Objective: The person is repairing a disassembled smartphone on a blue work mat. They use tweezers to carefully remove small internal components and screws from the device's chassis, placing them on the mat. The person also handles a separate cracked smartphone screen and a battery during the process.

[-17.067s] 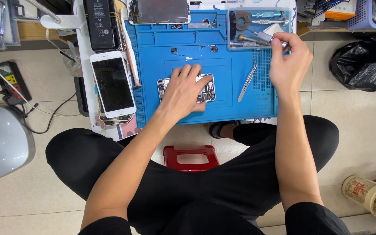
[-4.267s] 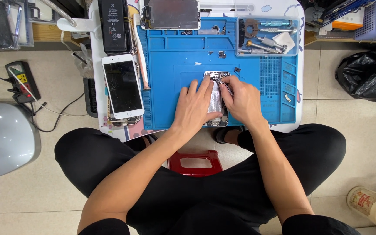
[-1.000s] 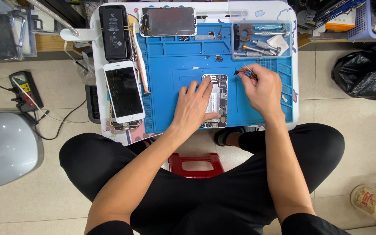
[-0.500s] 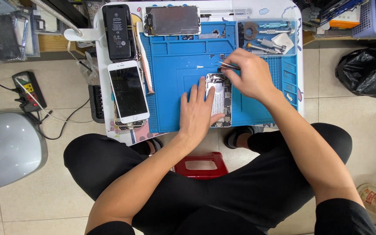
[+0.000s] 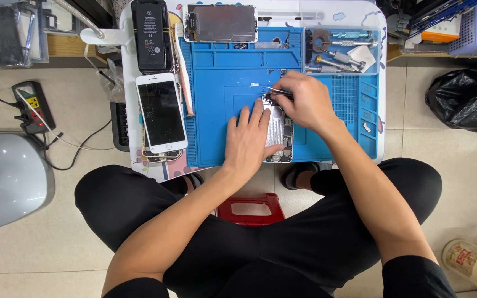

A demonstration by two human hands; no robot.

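Note:
An opened phone body [image 5: 279, 132] lies on the blue repair mat [image 5: 216, 83], its bare inside facing up. My left hand [image 5: 248, 142] lies flat on the mat and over the phone body's left side, fingers spread, pressing it down. My right hand [image 5: 302, 99] is above the phone body's top end and pinches thin metal tweezers [image 5: 277, 91], whose tips point left over the top edge.
A white-framed phone [image 5: 161, 113] lies left of the mat, a black battery [image 5: 151, 36] above it, a removed screen assembly [image 5: 220, 23] at the top. Screwdrivers and small tools fill the tray [image 5: 338, 52]. A red stool [image 5: 248, 208] stands between my legs; a black bag [image 5: 467, 96] at right.
My right hand has moved with the tweezers down and left onto the phone body's top end. My left hand has stayed on the phone body.

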